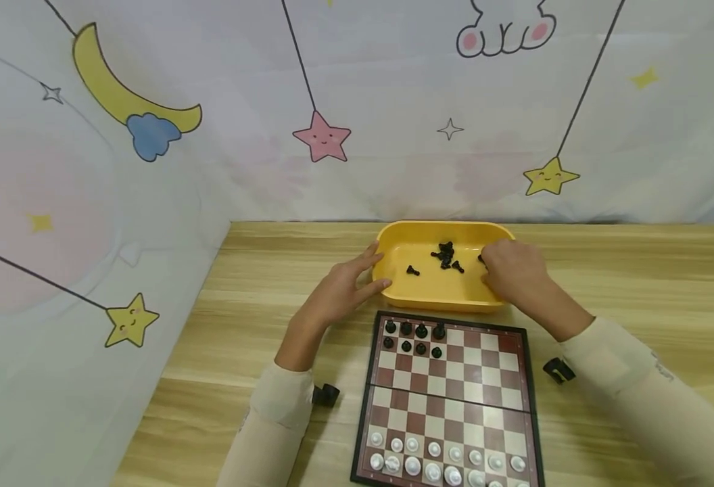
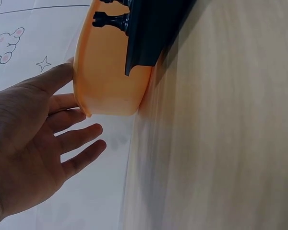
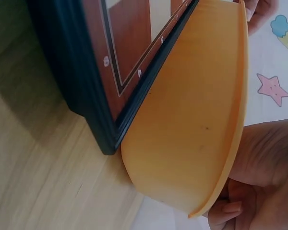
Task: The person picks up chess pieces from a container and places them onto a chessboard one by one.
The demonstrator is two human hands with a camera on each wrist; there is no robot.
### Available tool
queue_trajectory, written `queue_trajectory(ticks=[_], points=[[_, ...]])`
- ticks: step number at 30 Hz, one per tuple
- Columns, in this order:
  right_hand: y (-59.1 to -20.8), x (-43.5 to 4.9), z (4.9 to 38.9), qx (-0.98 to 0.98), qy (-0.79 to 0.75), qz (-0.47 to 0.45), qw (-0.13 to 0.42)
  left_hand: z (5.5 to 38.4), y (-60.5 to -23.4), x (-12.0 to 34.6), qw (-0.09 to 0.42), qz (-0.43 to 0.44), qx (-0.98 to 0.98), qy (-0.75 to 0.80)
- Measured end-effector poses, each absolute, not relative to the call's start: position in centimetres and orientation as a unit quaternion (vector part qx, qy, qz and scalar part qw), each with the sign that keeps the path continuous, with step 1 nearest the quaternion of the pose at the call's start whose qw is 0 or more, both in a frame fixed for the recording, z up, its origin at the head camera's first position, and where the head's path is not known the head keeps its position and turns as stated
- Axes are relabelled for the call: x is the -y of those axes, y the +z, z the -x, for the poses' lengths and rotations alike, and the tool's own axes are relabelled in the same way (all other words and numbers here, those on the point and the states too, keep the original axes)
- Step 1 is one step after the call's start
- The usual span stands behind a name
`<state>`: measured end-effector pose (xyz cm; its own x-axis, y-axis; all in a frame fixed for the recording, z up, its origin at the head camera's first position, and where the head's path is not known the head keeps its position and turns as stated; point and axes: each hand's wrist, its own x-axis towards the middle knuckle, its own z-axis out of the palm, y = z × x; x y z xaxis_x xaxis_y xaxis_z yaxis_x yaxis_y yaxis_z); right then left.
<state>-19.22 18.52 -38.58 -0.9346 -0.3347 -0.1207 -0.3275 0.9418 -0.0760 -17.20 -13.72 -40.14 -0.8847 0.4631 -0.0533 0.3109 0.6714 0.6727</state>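
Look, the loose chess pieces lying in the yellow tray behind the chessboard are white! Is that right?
Not quite: the loose chess pieces are black, not white, as the head view shows. They do lie in the yellow tray behind the chessboard.

Yellow tray (image 1: 431, 288) smooth plastic-looking, black chess pieces (image 1: 446, 253) inside it glossy and plastic-looking, chessboard (image 1: 472, 373) in front of it smooth with slight sheen, tabletop (image 1: 272, 270) under it wood-grained, backdrop (image 1: 393, 186) behind it creased, cloth-like.
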Motion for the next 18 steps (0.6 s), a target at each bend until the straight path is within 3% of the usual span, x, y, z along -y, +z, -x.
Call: queue_trajectory(ticks=[18], points=[[-39.5, -17.9, 18.9, -0.988, -0.024, 0.152, 0.033, 17.1, -40.1, 13.6, 0.107, -0.211, -0.912, 0.335]])
